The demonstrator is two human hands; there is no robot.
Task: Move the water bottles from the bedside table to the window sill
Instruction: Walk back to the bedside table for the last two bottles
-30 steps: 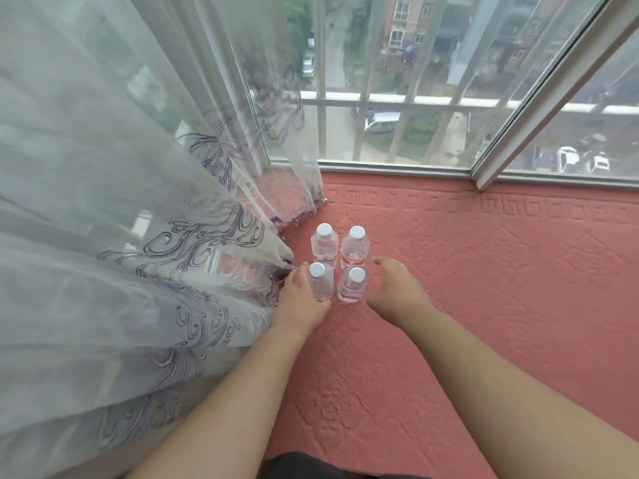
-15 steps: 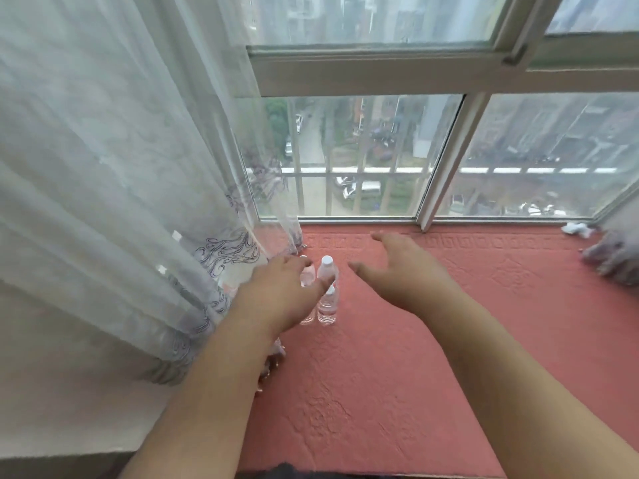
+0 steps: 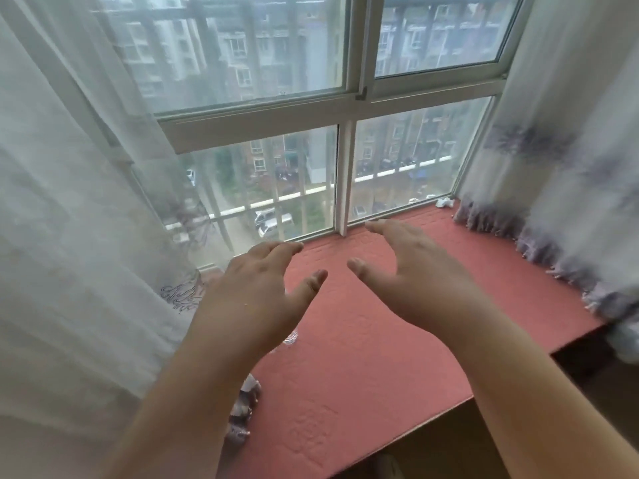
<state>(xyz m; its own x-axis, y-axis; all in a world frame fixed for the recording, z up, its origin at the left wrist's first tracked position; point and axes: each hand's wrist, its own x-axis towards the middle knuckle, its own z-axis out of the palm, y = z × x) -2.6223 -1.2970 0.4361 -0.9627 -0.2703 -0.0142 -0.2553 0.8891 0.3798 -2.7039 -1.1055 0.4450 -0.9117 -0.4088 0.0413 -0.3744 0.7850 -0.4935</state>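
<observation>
Overhead, both hands' fingers [image 3: 276,252] spread, empty, above red window sill [image 3: 363,375]; sheer curtains [image 3: 69,236] flank.

Matt, salmon-red covering on the window sill [image 3: 363,375], embossed with a raised pattern, rough to the eye. Sheer white cloth in the left curtain [image 3: 69,236], thin enough to let light through, with purple stitched swirls and a fringed hem; the same gauzy cloth with blurred purple print and tassels in the right curtain [image 3: 570,167]. Smooth, white-painted window frame [image 3: 342,181] around clear glass, and a sliver of clear glossy plastic of a bottle [image 3: 290,337] under the left hand [image 3: 256,299].
</observation>
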